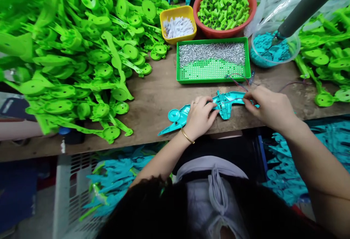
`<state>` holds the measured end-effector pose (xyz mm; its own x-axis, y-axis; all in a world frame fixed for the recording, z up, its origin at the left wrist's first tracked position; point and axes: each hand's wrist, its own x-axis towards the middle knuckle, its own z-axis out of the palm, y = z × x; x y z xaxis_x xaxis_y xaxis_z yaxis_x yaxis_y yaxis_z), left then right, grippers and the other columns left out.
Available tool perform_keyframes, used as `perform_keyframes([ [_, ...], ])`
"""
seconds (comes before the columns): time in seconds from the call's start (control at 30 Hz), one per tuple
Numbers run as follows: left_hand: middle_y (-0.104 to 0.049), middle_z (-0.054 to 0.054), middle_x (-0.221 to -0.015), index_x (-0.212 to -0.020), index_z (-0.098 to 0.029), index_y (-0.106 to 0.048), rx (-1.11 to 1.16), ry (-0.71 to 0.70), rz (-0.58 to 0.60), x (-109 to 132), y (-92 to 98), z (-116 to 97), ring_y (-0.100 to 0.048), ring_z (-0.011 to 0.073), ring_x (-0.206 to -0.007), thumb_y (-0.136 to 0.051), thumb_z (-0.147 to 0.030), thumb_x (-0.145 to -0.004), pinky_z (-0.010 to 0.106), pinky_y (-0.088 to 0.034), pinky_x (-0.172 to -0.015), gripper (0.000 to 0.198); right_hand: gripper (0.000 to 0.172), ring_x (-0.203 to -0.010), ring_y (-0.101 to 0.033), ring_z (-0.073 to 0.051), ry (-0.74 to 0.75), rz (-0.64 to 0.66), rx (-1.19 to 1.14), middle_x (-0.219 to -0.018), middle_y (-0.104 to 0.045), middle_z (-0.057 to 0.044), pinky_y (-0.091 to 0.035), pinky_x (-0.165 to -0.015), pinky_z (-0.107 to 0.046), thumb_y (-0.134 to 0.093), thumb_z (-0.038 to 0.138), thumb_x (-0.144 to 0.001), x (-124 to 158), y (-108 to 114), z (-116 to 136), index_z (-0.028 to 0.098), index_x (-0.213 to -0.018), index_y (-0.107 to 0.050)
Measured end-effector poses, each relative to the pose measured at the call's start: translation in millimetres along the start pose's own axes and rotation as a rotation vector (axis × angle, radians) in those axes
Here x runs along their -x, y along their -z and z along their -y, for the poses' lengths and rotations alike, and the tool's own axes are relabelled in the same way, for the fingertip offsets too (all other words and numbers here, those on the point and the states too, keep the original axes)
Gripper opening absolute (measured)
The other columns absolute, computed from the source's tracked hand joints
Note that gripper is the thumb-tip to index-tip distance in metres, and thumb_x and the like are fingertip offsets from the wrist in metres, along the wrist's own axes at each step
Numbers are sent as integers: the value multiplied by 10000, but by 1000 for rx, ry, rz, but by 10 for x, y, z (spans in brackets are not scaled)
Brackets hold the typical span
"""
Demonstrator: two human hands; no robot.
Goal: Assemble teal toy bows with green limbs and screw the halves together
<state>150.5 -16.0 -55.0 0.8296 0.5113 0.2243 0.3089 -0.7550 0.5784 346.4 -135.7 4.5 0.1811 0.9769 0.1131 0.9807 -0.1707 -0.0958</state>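
A teal plastic shell half (224,102) lies hollow side up near the table's front edge, with ribs and posts inside. My left hand (201,115) lies over its middle, fingers curled on it and holding it against the table. At its right end my right hand (264,106) is closed in a pinch on a thin wire, part of which shows along the shell. The fingertips hide the wire's end. Red and dark wires (237,79) run from the shell over the front rim of the green tray (213,81).
The green tray holds small silver screws. Behind it stand a yellow bin (164,36) of white pieces and a red bowl (197,18) of green tubes. A dark rod-shaped tool (300,11) hangs over a clear tub (295,49) of teal pieces. Green parts (68,60) are heaped left.
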Motion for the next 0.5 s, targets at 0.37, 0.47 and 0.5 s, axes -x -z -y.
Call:
perform_keyframes([
  [0.37,-626,80,-1029,-845,-184,-665,5,10,21,72,56,-3,-523,237,-1023,-620,-295,-867,382,-401,-855,122,283,-624,-481,-163,279,125,309,-698,-562,-77,-201,-512,-302,-350,111,-899,-11,199,186,164,-785,-604],
  [0.47,-624,78,-1020,-839,-184,-666,13,8,9,73,46,-1,-525,236,-1019,-626,-298,-864,383,-405,-861,123,295,-618,-494,-161,306,149,283,-697,-578,-75,-206,-514,-299,-344,94,-896,-30,166,253,163,-784,-609],
  [0.5,-623,76,-1018,-836,-183,-665,15,7,6,73,44,0,-525,236,-1019,-626,-300,-864,382,-406,-863,126,289,-611,-495,-158,298,151,265,-702,-587,-74,-200,-512,-299,-352,105,-899,-31,139,261,162,-785,-612],
])
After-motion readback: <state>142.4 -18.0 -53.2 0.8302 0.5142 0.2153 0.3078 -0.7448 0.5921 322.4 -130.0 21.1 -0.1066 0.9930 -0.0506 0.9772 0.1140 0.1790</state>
